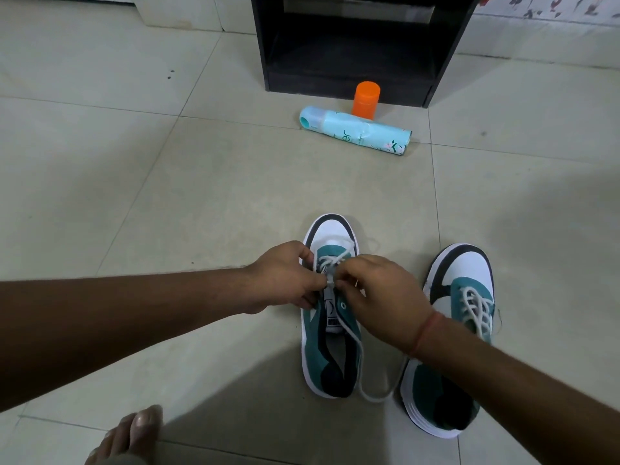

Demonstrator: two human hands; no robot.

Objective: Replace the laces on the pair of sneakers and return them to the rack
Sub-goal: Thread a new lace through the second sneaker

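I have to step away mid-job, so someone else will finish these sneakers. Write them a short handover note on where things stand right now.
Left hand and right hand: both pinch the white lace over the tongue of the left teal-and-white sneaker.

Things: that sneaker sits on the tiled floor, one lace end trailing in a loop by its heel. The right teal-and-white sneaker stands beside it. The black shoe rack is ahead, with a pale blue spray can lying and an orange-capped bottle standing before it.

Done: the right sneaker looks laced.

Left: finish lacing the left one, then put both on the rack.

Glossy floor tiles; cloth sneakers
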